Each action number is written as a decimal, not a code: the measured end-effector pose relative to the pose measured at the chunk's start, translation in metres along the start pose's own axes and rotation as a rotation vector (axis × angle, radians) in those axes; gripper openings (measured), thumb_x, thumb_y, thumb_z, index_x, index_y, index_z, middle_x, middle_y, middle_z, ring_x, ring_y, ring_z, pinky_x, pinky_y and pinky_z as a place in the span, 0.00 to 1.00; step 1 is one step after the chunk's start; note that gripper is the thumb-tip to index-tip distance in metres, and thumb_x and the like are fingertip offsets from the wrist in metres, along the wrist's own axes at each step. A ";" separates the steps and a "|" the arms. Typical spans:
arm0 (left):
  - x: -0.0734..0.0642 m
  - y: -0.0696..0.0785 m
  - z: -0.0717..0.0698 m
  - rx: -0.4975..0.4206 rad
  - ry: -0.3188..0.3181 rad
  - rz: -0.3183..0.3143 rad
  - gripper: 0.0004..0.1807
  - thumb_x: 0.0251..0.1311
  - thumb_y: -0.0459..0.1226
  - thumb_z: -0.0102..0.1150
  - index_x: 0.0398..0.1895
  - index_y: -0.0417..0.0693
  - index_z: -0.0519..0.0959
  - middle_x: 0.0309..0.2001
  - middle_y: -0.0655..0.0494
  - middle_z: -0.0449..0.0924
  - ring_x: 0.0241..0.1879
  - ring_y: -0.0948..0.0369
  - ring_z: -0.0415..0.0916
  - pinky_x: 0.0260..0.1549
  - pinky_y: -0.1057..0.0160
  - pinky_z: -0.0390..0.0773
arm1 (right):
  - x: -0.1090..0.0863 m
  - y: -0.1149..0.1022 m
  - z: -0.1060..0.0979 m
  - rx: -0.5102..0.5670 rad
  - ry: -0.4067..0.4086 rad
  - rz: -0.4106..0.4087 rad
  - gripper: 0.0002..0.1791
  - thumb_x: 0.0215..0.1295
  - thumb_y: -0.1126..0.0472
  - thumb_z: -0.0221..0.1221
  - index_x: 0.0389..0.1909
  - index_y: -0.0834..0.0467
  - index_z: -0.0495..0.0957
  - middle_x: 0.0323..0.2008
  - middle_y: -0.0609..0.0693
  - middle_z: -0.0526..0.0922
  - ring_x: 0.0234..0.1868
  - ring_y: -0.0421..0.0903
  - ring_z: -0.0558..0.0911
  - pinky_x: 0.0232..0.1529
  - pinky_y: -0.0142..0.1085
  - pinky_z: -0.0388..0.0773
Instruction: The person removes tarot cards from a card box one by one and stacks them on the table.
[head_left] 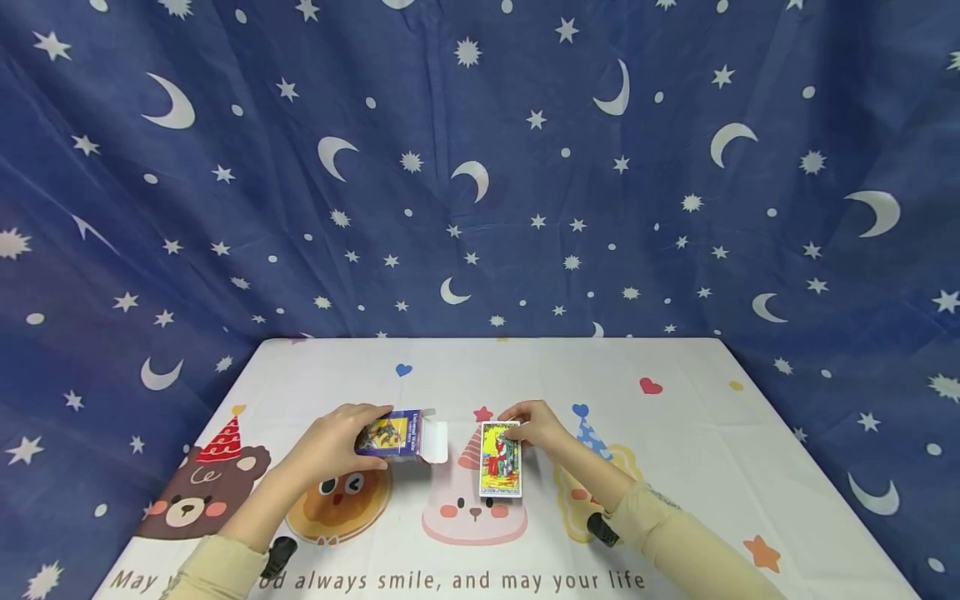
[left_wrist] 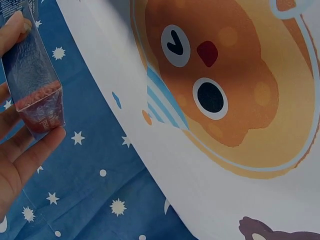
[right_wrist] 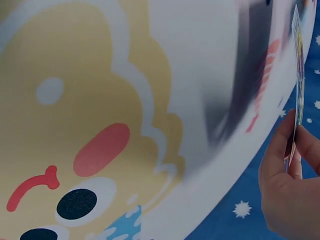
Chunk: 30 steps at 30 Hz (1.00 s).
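My left hand (head_left: pixel 341 437) grips a blue card box (head_left: pixel 390 435) with a yellow picture on its front, thumb on one side and fingers on the other. The box's white end flap (head_left: pixel 434 442) hangs open toward the right. In the left wrist view the plastic-wrapped box (left_wrist: pixel 37 75) sits between thumb and fingers. To the right, my right hand (head_left: pixel 538 427) pinches a tarot card (head_left: pixel 499 458) by its upper right edge, picture side up. Seen edge-on in the right wrist view, the card (right_wrist: pixel 298 70) looks thin; whether several are stacked cannot be told.
A white tablecloth (head_left: pixel 675 467) printed with a bear (head_left: pixel 187 500), other cartoon faces and lettering covers the table. Behind and at both sides hangs a blue curtain (head_left: pixel 510 275) with moons and stars. Black wrist devices (head_left: pixel 281 557) are near both sleeves.
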<state>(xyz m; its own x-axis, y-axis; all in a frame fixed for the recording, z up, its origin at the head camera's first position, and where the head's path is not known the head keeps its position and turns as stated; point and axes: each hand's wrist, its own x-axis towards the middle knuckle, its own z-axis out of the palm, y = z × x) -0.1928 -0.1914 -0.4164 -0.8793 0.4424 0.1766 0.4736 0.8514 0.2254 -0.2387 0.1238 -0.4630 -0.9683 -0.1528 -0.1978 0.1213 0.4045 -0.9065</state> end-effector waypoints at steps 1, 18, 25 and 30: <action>0.000 0.000 0.000 0.000 -0.002 0.000 0.42 0.38 0.49 0.76 0.60 0.46 0.73 0.54 0.46 0.78 0.54 0.47 0.74 0.51 0.43 0.76 | 0.002 0.001 0.001 -0.012 -0.003 0.009 0.12 0.52 0.75 0.61 0.39 0.68 0.81 0.26 0.52 0.77 0.24 0.40 0.77 0.24 0.31 0.79; -0.002 0.000 -0.001 -0.020 -0.002 0.001 0.41 0.38 0.49 0.76 0.60 0.46 0.73 0.54 0.47 0.78 0.54 0.48 0.75 0.51 0.43 0.76 | 0.025 0.010 0.010 -0.241 0.068 -0.037 0.09 0.47 0.75 0.64 0.32 0.66 0.81 0.25 0.51 0.72 0.25 0.41 0.68 0.18 0.24 0.68; -0.003 0.000 -0.002 -0.030 0.000 -0.011 0.42 0.38 0.49 0.76 0.60 0.47 0.73 0.54 0.47 0.78 0.54 0.48 0.74 0.52 0.43 0.76 | 0.026 0.013 0.014 -0.385 0.084 -0.124 0.08 0.45 0.74 0.66 0.29 0.64 0.80 0.29 0.53 0.77 0.31 0.44 0.71 0.29 0.30 0.70; -0.005 0.001 0.001 -0.037 -0.010 -0.023 0.42 0.38 0.50 0.76 0.61 0.48 0.73 0.55 0.47 0.78 0.54 0.48 0.74 0.52 0.43 0.76 | 0.023 0.013 0.016 -0.431 0.090 -0.136 0.08 0.45 0.74 0.66 0.29 0.65 0.80 0.28 0.53 0.77 0.30 0.45 0.72 0.30 0.32 0.71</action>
<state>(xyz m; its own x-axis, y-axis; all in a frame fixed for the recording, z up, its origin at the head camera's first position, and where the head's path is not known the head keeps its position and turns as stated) -0.1883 -0.1927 -0.4177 -0.8903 0.4258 0.1613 0.4547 0.8504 0.2646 -0.2555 0.1113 -0.4855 -0.9865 -0.1592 -0.0374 -0.0915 0.7269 -0.6806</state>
